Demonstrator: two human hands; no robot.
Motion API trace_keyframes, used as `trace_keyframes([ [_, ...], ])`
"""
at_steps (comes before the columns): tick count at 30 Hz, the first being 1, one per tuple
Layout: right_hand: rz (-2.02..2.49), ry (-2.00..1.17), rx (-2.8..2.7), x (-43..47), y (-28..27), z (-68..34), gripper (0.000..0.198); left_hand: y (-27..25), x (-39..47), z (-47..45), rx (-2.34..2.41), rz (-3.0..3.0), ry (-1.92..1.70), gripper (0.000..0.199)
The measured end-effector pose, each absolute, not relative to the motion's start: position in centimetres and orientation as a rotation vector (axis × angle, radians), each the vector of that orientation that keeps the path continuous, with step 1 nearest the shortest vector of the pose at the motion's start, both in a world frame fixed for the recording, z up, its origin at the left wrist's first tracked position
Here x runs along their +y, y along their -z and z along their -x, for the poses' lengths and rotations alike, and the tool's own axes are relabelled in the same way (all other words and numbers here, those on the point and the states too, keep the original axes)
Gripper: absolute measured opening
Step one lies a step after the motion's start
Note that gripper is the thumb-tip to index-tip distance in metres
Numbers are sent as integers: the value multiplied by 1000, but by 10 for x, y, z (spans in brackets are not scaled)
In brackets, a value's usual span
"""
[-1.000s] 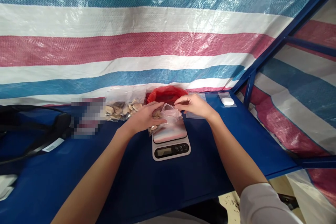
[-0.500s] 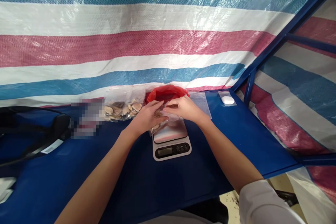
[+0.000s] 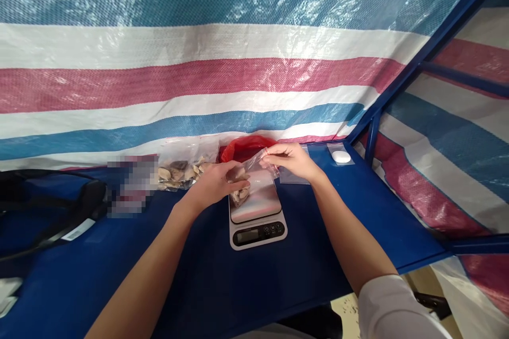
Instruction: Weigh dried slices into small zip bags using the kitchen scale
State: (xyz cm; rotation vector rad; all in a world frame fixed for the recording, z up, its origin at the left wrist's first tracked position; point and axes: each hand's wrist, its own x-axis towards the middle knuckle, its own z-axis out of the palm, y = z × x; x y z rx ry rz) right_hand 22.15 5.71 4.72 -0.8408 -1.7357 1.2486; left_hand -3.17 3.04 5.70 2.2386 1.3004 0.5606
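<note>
Over a white kitchen scale (image 3: 257,211), both hands hold a clear plastic zip bag (image 3: 240,194) with brownish dried slices in its lower end. My left hand (image 3: 214,183) is closed around the filled part, thumb across the front. At the bag's upper edge, my right hand (image 3: 289,160) pinches the plastic between thumb and fingers. The bag is tilted, its mouth end toward the right. Behind the hands lies a red plastic bag (image 3: 242,147), partly hidden. Beside my left hand stands a larger clear bag of dried slices (image 3: 175,172).
A flat clear bag (image 3: 293,175) lies right of the scale. Farther right, a white oval object (image 3: 341,157) rests on a small clear bag. Black straps or cables (image 3: 75,206) occupy the blue table's left side. Striped sheeting (image 3: 199,79) and a blue frame (image 3: 405,71) enclose the table.
My right hand has moved right, away from the left, stretching the bag's upper edge out. My left hand has shifted slightly left, and more of the slices show. The camera view has tilted slightly.
</note>
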Motion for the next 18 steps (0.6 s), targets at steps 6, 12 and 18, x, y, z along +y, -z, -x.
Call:
trace_keyframes([
  [6,835,-1259,-1537,63,-38,-229,25,-67,29,39,1354,-1954,-705,54],
  [12,826,-1270,-1328,76,-31,-219,29,-72,36,41,1450,-1718,-923,59],
  [18,854,-1261,-1179,96,-27,-206,43,-92,51,34,1624,-1921,-835,47],
])
